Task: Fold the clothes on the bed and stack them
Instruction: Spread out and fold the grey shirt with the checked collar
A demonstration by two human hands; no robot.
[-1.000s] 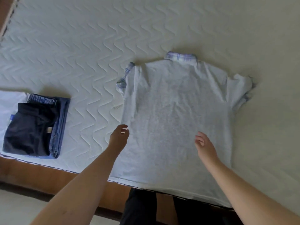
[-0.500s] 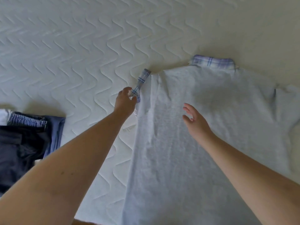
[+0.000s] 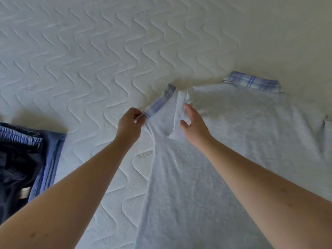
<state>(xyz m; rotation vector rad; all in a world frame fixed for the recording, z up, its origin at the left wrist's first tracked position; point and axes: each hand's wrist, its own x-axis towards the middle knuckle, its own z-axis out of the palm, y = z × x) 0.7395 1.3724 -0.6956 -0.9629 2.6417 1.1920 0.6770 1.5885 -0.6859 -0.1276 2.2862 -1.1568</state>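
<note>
Two hands had moved up the grey polo shirt [image 3: 224, 150] spread on the mattress [image 3: 89, 51]: left hand [image 3: 130, 125] now pinched its plaid sleeve cuff [image 3: 158, 103], right hand [image 3: 193, 123] gripped shoulder fabric beside it, starting a sleeve fold; folded stack [image 3: 23, 159] waited left.

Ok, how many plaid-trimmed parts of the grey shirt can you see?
2: the plaid sleeve cuff, pinched by the left hand, and the plaid collar at top. The other sleeve's cuff is out of view.

The shirt [image 3: 233, 141] is pale grey, its collar [image 3: 251, 82] and sleeve cuff [image 3: 158, 104] checked in lilac, blue and white. The mattress cover [image 3: 89, 60] is white, quilted in wavy zigzags. The folded pile [image 3: 23, 159] is navy over mid-blue.
</note>
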